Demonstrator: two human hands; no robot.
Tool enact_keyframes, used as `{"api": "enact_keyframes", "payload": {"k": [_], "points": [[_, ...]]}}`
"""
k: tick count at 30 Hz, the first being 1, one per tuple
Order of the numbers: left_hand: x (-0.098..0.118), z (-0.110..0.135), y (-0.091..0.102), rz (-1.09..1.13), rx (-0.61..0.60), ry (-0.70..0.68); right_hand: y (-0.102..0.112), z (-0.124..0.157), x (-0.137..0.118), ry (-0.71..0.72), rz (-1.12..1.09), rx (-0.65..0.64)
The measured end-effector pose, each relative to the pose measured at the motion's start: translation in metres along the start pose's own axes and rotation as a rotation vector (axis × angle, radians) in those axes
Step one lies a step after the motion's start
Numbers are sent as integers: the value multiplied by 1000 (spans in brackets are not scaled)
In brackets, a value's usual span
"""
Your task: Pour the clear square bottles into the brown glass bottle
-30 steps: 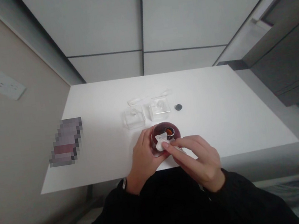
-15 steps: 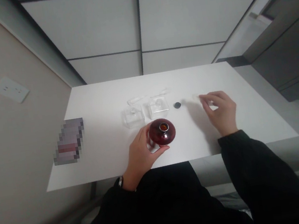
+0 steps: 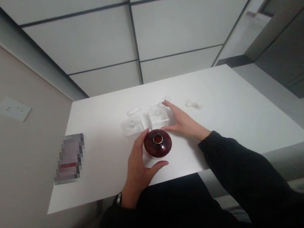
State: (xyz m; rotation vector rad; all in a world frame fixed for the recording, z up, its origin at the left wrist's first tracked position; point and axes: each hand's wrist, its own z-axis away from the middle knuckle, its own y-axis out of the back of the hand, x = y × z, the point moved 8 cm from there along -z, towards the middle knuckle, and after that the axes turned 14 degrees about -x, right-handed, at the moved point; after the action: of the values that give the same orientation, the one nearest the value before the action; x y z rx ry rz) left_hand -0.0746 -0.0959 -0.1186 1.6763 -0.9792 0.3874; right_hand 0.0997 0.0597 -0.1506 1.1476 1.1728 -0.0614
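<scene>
From the head view, the left hand curves its spread fingers around a squat dark-red glass bottle on the white surface (whether they grip, I cannot tell); the right hand lies open beside a clear glass block. The bottle looks smooth, fragile and fairly heavy, so its belly seems the place to hold.

Two hands, one dark red glass bottle, two clear glass blocks, one long clear glass piece, one white tissue.

Plain indoor room — white table, wall outlet, dark cabinet
</scene>
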Motion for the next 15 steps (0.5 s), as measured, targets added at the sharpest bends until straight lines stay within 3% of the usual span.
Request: {"api": "enact_keyframes", "payload": {"k": [5, 10, 15], "points": [[-1, 4, -3, -32, 110, -16, 3, -10, 3, -33, -72, 31], [3, 4, -3, -32, 125, -49, 32, 27, -17, 24, -25, 177], [6, 2, -2, -10, 124, -70, 61, 69, -59, 126, 139, 303]]}}
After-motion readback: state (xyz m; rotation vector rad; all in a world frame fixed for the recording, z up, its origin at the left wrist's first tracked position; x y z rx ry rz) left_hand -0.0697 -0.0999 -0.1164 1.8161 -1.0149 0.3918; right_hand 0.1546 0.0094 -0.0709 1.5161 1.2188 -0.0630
